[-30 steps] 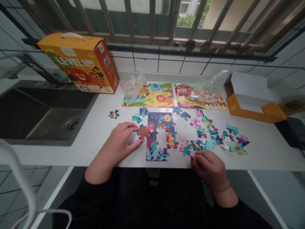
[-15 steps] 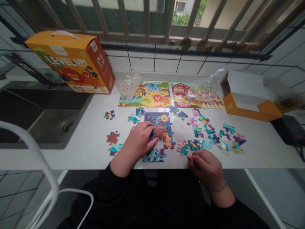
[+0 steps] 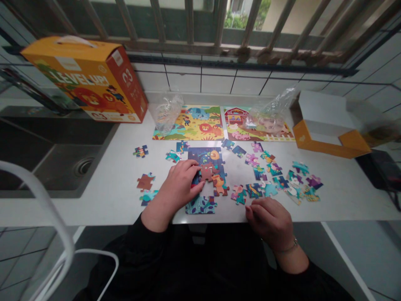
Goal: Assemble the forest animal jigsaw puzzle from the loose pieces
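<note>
A partly assembled jigsaw puzzle [image 3: 203,153] with a dark blue night scene lies at the middle of the counter. My left hand [image 3: 180,184] rests over its left side. Thumb and forefinger are at the left edge of a brown puzzle piece [image 3: 207,172], gripping it. An orange animal piece [image 3: 220,186] sits at its lower right, and a leafy blue bottom section [image 3: 201,205] lies below. My right hand [image 3: 271,219] is closed at the counter's front edge, fingers curled, with nothing visible in it. Just beyond it lie loose puzzle pieces [image 3: 254,190].
More loose pieces [image 3: 145,181] lie to the left and right. Two finished picture boards [image 3: 200,121] lie behind, with crumpled clear plastic bags [image 3: 169,115] on them. An orange carton [image 3: 84,83] stands beside the sink [image 3: 69,167]. An open box [image 3: 328,138] is at right.
The view has shifted slightly, moving the scene a little leftward. Both hands keep nearly the same pose, the left at the brown puzzle piece and the right closed near the edge.
</note>
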The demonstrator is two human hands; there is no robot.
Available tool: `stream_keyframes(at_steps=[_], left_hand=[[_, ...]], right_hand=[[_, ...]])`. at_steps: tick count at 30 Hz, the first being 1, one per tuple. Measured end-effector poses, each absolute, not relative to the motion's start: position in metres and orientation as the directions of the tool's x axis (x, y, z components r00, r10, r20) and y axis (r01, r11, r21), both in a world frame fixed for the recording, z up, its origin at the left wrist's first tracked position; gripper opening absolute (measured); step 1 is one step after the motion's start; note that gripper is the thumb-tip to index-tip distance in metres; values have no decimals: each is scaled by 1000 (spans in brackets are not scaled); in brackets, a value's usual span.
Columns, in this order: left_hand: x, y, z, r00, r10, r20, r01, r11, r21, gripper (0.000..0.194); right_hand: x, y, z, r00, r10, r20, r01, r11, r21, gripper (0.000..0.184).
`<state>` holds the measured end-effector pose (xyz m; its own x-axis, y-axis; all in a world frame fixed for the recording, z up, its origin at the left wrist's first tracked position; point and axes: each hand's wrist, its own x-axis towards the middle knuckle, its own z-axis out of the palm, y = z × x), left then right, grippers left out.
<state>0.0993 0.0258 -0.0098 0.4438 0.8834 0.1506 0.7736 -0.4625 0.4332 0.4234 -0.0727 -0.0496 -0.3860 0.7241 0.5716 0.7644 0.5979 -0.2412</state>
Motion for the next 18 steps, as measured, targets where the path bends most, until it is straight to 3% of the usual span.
stream_keyframes(at_steps=[18], left_hand=[[100,27,-15,442,887,136,791,-457,406,40]], right_hand=[[422,-72,-49,-392,717,576,759,606,-238,20]])
